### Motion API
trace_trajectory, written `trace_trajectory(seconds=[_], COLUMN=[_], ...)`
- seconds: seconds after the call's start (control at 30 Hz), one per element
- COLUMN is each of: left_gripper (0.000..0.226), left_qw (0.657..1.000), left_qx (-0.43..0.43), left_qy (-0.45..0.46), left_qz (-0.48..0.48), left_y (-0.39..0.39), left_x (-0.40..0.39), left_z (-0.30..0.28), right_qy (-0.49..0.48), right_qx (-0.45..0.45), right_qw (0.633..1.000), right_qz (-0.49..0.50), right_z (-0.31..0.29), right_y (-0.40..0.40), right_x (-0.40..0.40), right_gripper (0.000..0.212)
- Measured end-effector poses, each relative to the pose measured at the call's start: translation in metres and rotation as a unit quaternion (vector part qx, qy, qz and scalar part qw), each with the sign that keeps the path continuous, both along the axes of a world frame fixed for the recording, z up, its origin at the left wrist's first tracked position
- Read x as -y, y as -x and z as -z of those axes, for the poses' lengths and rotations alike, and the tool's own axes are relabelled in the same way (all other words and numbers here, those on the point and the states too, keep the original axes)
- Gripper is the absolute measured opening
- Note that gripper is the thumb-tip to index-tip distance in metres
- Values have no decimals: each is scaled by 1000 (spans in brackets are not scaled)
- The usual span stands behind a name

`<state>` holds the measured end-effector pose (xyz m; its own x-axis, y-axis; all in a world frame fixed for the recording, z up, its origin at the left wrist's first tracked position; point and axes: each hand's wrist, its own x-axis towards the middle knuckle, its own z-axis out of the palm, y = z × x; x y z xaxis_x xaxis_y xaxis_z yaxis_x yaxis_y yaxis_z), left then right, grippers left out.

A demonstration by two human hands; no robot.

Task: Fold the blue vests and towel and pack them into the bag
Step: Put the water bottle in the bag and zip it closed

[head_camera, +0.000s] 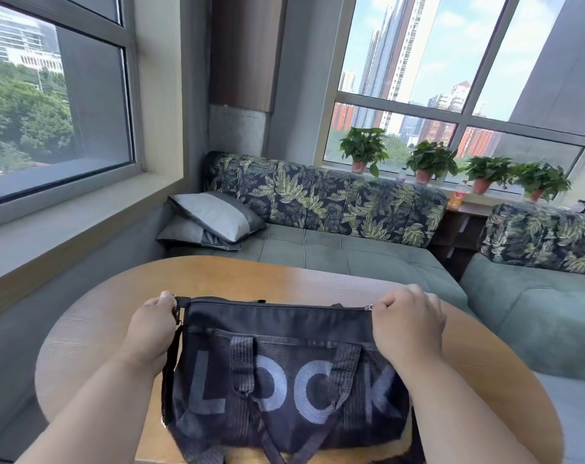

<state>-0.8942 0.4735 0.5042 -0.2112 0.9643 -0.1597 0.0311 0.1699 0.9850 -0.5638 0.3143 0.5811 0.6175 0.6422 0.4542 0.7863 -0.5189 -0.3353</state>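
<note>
A black bag [284, 373] with grey letters lies on the round wooden desk [485, 370], its zip along the top edge closed. The left hand [152, 324] pinches the bag's top left corner, while the right hand [409, 324] curls over the top right corner by the zip pull [369, 307]. A green sofa [351, 249] stands behind the desk.

Bright daylight pours in through the far right window [451, 78] and the left window [50, 105]. The table [284, 279] carries a pale sheen. Wide-angle bending curves the edges; near forearms look slightly soft.
</note>
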Motion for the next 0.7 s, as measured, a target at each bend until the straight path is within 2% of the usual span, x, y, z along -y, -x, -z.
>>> trace_trajectory(seconds=[0.1, 0.27, 0.37, 0.43, 0.57, 0.63, 0.7], left_gripper=[45, 45, 80, 92, 81, 67, 70], left_qw=[1000, 999, 997, 998, 994, 992, 992], left_qx=[8, 43, 70, 51, 32, 50, 44], left_qy=[11, 15, 29, 38, 81, 79, 71], left_qz=[-4, 6, 20, 25, 59, 84, 98], left_y=[6, 3, 10, 15, 15, 9, 3], left_x=[-5, 5, 10, 19, 66, 82, 90], left_z=[11, 9, 21, 37, 60, 65, 68], right_qy=[1, -38, -119, -118, -98, -100, -92], right_qx=[10, -42, -51, -55, -149, -223, -333], right_qw=[999, 998, 991, 991, 983, 970, 938], right_qz=[30, 18, 13, 15, 31, 17, -19], right_z=[8, 26, 35, 46, 77, 93, 107], right_y=[-24, -36, -25, -19, -15, -14, -13], right_x=[3, 13, 27, 41, 75, 89, 99], right_gripper=[27, 26, 20, 33, 72, 85, 89])
